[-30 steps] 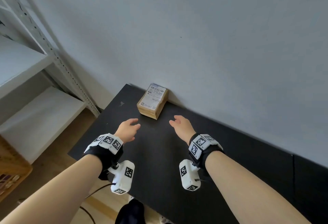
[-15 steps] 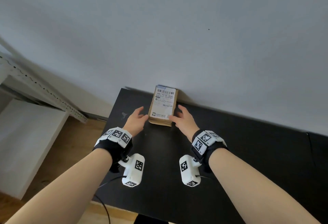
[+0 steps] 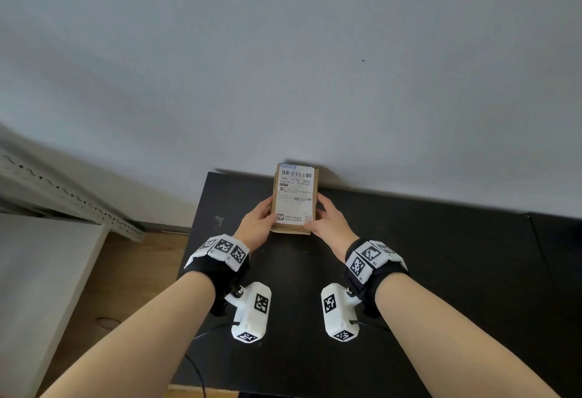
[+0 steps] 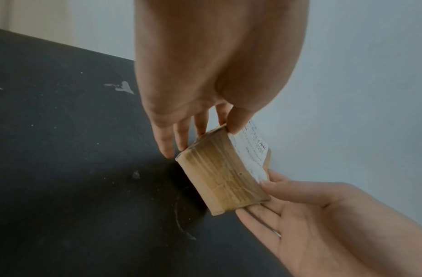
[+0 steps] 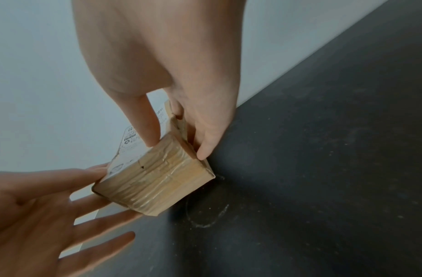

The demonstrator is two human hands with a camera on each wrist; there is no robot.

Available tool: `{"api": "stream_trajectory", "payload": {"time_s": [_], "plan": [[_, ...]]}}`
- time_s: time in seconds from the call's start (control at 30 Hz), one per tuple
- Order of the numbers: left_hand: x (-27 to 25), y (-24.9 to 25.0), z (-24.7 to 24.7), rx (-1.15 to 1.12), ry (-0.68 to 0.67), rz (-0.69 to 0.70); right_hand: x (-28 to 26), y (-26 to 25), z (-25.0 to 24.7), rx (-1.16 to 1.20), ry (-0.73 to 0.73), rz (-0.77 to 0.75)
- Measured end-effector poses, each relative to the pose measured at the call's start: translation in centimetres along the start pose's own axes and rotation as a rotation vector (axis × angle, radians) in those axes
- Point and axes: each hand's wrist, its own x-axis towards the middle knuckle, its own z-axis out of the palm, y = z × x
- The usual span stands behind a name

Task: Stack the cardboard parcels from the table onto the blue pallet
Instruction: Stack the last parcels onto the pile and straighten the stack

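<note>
A small cardboard parcel point(image 3: 294, 199) with a white shipping label on top is at the far edge of the black table point(image 3: 441, 271), close to the wall. My left hand point(image 3: 256, 224) grips its left side, thumb on the top edge and fingers down the side. My right hand point(image 3: 330, 224) grips the right side the same way. In the left wrist view the taped near end of the parcel point(image 4: 225, 174) sits between both hands, with a shadow beneath it. The right wrist view shows the parcel point(image 5: 155, 183) tilted, its near end off the tabletop. No blue pallet is in view.
A grey wall point(image 3: 315, 66) rises directly behind the parcel. A metal shelving upright point(image 3: 72, 199) and a white shelf board point(image 3: 31, 287) stand to the left, over a wooden floor point(image 3: 141, 271). The table's left edge lies just left of my left wrist.
Both hands reached forward from open air, closed in on the parcel's two sides and took hold of it. The parcel now lies square to me.
</note>
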Motion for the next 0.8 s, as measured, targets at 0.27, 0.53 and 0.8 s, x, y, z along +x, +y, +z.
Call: {"api": "stream_trajectory", "payload": {"time_s": [0.27,0.53,0.8], "plan": [[-4.5,2.0,3.6,0.045,-0.049,0.098,-5.0,1.2,-3.7,0.068,0.048,-0.081],[-12.4,2.6,11.3,0.125,-0.148,0.238,-14.9,4.2,-10.3,0.164,0.159,-0.181],[-22.2,2.0,21.8,0.172,-0.302,0.341,-28.2,9.2,-18.7,0.182,0.320,-0.264]]}}
